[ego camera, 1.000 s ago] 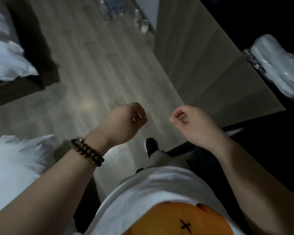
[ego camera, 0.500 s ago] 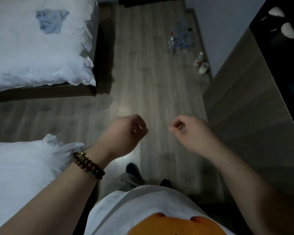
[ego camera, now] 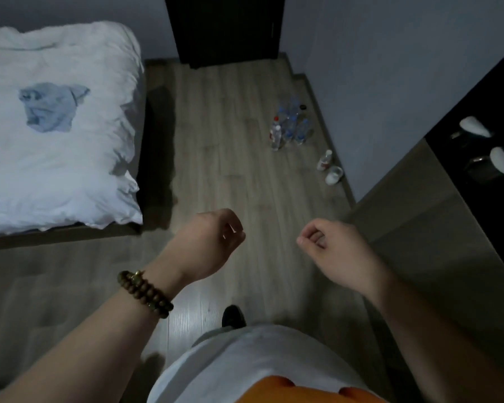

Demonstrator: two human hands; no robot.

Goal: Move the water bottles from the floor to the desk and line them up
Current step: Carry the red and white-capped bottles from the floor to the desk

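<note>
Several clear plastic water bottles [ego camera: 288, 126] stand in a tight cluster on the wooden floor, far ahead near the right wall. My left hand [ego camera: 213, 242], with a bead bracelet on its wrist, and my right hand [ego camera: 329, 245] hover at waist height, well short of the bottles. Both have loosely curled fingers and hold nothing. The wood-fronted desk unit [ego camera: 419, 228] runs along the right side, its dark top carrying two white-capped objects [ego camera: 489, 152].
A bed with white bedding [ego camera: 56, 170] fills the left, a blue-grey cloth [ego camera: 51, 107] lying on it. A dark door [ego camera: 224, 27] stands at the far end. Two small white containers [ego camera: 329, 167] sit by the right wall, nearer than the bottles.
The view has tilted up and moved forward: the bed, door and bottles now show more fully and closer. Both hands keep the same curled pose in front of me.
</note>
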